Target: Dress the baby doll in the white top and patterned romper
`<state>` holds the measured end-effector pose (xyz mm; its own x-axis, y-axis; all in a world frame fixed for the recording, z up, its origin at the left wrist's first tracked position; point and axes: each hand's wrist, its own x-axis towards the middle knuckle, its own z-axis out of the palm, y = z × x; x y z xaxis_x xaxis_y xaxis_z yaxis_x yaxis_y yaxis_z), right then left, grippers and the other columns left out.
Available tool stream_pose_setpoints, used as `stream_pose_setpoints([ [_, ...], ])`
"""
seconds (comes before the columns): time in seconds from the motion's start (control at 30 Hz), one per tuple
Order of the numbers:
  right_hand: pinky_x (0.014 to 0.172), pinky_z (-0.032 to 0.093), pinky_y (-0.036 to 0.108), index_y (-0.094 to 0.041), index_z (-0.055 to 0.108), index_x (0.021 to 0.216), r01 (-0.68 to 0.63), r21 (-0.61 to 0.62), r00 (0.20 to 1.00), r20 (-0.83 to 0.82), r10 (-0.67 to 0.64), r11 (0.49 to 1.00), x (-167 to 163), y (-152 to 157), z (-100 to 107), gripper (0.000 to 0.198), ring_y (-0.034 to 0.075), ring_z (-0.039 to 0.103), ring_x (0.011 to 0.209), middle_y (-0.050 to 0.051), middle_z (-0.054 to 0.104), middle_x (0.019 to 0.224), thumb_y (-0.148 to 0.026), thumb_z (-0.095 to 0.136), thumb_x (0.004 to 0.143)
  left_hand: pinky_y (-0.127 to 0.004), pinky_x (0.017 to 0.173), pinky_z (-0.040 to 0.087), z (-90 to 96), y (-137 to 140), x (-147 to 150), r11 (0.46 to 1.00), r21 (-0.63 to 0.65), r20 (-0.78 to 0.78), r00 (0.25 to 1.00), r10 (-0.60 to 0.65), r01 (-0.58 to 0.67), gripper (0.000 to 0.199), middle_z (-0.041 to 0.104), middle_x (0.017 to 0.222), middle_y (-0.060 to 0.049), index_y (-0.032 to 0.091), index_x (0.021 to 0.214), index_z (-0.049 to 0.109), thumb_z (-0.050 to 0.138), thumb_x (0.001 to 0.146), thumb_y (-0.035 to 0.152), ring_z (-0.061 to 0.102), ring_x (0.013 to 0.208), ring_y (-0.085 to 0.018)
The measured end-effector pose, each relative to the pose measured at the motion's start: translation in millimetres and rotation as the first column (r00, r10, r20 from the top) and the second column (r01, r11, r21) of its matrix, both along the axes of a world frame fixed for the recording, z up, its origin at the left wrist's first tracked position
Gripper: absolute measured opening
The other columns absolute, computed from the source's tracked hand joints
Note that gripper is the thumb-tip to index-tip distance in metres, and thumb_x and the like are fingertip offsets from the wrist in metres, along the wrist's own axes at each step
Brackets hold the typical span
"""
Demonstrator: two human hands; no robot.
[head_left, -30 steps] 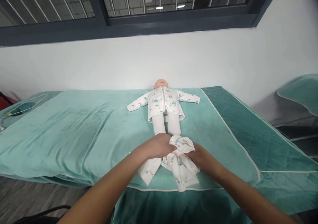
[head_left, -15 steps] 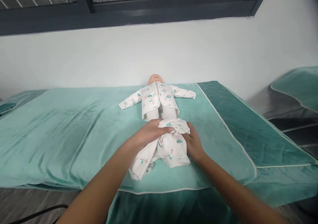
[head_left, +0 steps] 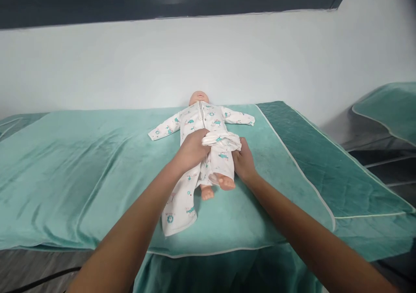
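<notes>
A baby doll lies on its back on the green bed, head toward the wall, arms spread. It wears a white printed jacket. My left hand grips the bunched waistband of small white printed pants, and my right hand holds the other side of that waistband. One pant leg is around a doll leg, with the foot poking out of its cuff. The other pant leg hangs flat toward me on the left, beside the second foot. The doll's hips are hidden behind the bunched cloth.
The bed has a light green cover and a darker green section at the right. A white wall rises behind it under a dark window frame. Another green-covered piece stands at far right. A black cable lies on the floor.
Both hands have moved the pants up toward the doll's torso. The doll's feet have come into view, one through a cuff. The camera has tilted slightly downward.
</notes>
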<state>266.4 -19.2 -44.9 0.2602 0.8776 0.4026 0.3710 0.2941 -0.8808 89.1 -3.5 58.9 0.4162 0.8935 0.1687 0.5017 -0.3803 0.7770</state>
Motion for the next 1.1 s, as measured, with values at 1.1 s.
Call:
stream_pose_setpoints([
  [1.1,0.046,0.037,0.022,-0.018,0.048,0.045,-0.776,-0.221,0.627,-0.369,0.686,0.591,-35.8,29.5,67.4,0.052,0.008,0.044,0.042,-0.004,0.047,0.039,-0.049,0.075,0.077,-0.022,0.049,0.044,-21.5,10.6,-11.1,0.919,-0.395,0.657,0.700,0.279,0.005,0.041,0.058,0.059,0.006,0.021,0.079,0.049,0.078,0.073,0.048,0.058,0.048,-0.011],
])
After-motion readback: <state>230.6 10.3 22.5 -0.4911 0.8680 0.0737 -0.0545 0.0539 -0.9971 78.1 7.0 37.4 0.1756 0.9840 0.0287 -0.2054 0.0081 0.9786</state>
